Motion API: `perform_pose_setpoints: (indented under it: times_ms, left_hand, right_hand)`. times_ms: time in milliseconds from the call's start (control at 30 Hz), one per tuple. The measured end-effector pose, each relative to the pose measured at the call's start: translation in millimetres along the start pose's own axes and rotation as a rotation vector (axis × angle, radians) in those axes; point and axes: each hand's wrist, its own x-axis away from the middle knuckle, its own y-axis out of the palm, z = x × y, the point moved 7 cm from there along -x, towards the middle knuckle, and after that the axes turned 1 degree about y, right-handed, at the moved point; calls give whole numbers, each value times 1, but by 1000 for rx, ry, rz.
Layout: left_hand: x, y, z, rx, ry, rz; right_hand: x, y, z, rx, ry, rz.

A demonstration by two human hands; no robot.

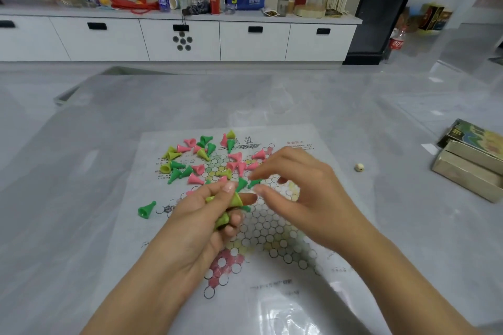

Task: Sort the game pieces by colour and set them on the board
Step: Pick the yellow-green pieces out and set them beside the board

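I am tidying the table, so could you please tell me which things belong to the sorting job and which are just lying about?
Part of the job: board, loose pieces, yellow-green pieces gripped in left hand, right hand.

Lying about: dice, boxes.

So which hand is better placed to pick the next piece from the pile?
Probably the right hand: it holds at most one green piece, beside the pile. The left hand grips yellow-green pieces.
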Motion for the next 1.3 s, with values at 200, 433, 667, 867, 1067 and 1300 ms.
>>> perform_pose_setpoints:
  times_ms: [200, 433, 667, 867, 1067, 1300]
  left_hand:
    - [-1, -1, -5, -17, -3, 38]
    - [-1, -4, -8, 32, -65, 44]
    - [-1, -4, -9, 35, -79, 31]
    - [-2, -4, -13, -17, -75, 36]
    - [-3, -3, -14, -18, -56, 30]
    - [-4, 0, -19, -18, -60, 27]
  right_hand:
    - [2, 31, -11, -1, -45, -167]
    - [4, 37, -8, 90, -90, -229]
    - [7, 36, -4, 213, -133, -294]
    - [6, 26, -3, 151, -84, -183]
    - [6, 21, 11, -55, 59, -143]
    - [7, 22, 6, 46, -13, -153]
